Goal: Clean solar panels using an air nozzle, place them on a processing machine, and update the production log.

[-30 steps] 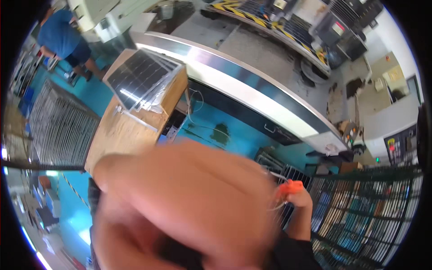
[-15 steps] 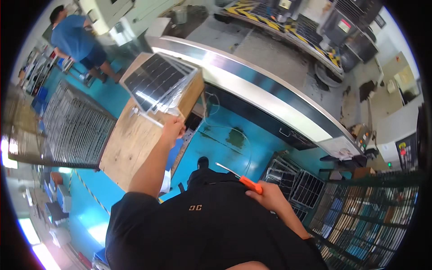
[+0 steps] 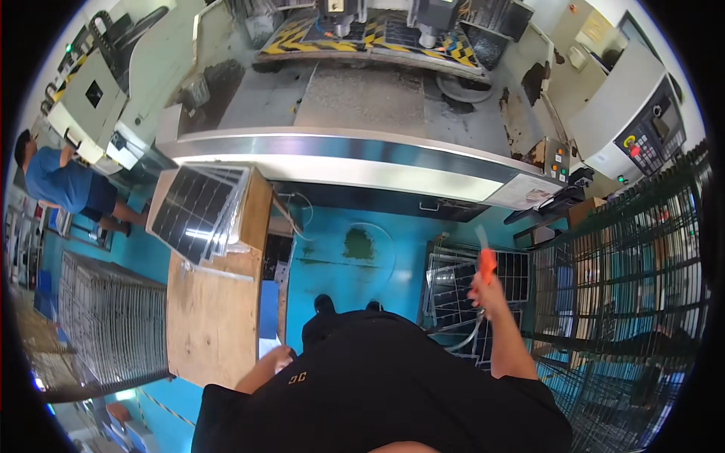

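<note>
Blue floor (image 3: 411,279) runs out from the centre to a big open machine bay (image 3: 359,98) at 12 o'clock, with black-and-yellow striped edging deep inside. Between 8 and 9 o'clock stands a plywood surface (image 3: 208,321), its far end carrying an uneven stack of dark gridded panels (image 3: 196,215) at 9 o'clock. Past it, just above 9 o'clock, a co-worker (image 3: 64,181) in a blue top stands at a pale cabinet (image 3: 87,106).

Both hands are well apart. At 4 o'clock the right hand (image 3: 488,293) is closed around an orange-handled tool (image 3: 487,264), whose pale, blurred tip points up towards 12. A curved hose (image 3: 470,340) shows below that hand; whether it joins the tool cannot be told. More gridded panels (image 3: 453,281) lie beneath and beside the tool in this view. At 7 o'clock the left hand (image 3: 279,359) is curled near the surface's edge; whether it grips anything cannot be told.

Judging by the grip, the step in hand is readying or repositioning the tool rather than working with it. Any next move calls for a steady right wrist, a free-running hose and a tip well away from the panel faces.
</note>
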The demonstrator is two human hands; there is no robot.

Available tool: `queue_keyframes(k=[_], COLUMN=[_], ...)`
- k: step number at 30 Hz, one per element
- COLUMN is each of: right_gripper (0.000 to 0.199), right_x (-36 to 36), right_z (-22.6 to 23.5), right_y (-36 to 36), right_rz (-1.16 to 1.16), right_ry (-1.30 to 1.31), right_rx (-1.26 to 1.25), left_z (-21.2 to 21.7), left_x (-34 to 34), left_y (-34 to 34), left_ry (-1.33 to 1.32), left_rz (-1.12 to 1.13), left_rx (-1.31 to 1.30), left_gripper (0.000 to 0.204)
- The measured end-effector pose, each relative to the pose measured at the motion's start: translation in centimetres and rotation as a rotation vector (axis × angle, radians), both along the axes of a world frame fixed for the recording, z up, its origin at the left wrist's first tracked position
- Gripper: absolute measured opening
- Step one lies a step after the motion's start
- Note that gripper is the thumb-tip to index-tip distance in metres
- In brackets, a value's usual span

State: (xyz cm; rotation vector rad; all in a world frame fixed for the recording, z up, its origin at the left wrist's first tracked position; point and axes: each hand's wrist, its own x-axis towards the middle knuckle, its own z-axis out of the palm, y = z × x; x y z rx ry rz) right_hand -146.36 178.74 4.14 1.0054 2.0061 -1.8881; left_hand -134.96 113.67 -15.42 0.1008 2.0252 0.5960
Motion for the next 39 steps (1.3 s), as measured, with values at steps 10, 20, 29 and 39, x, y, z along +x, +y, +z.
queue_keyframes(k=[10, 20, 29, 39], right_gripper=[0.028, 0.036, 0.043, 0.027], right_x=[16.9, 4.2, -5.4, -4.1], right_z=[-32.5, -11.9, 2.3, -2.7], right_y=[0.1, -5.7, -12.7, -3.9], right_rz=[0.709, 0.349, 0.336, -0.346], right_ry=[-0.053, 0.129, 0.303, 0.264], right_rx=[0.284, 0.56, 0.758, 0.177], left_z=[5.0, 2.3, 1.8, -0.6], left_x=[-8.0, -8.2, -7.6, -3.6], left_y=[5.1, 4.1, 4.8, 0.7], left_ry=[-0.251, -0.218, -0.29, -0.277], left_rz=[0.955, 0.882, 0.753, 0.827], left_rx=[0.221, 0.182, 0.133, 0.28], left_gripper=[0.023, 0.024, 0.022, 0.022])
